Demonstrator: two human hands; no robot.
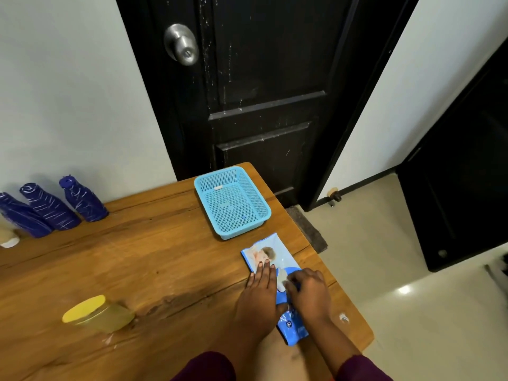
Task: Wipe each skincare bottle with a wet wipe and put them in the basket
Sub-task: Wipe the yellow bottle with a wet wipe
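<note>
A blue pack of wet wipes (275,259) lies flat near the table's right edge. My left hand (259,295) presses flat on the pack, fingers spread. My right hand (309,291) pinches the pack's opening flap, where a bit of white wipe (281,277) shows. Three dark blue bottles (52,207) stand by the wall at the far left. A jar with a yellow lid (96,313) sits on the table at the near left. The light blue mesh basket (264,207) stands behind the pack with nothing in it.
The wooden table (154,257) ends just right of the pack, with tiled floor beyond. A black door with a steel knob (182,44) stands behind the basket. A pale object (8,237) is cut off at the left edge.
</note>
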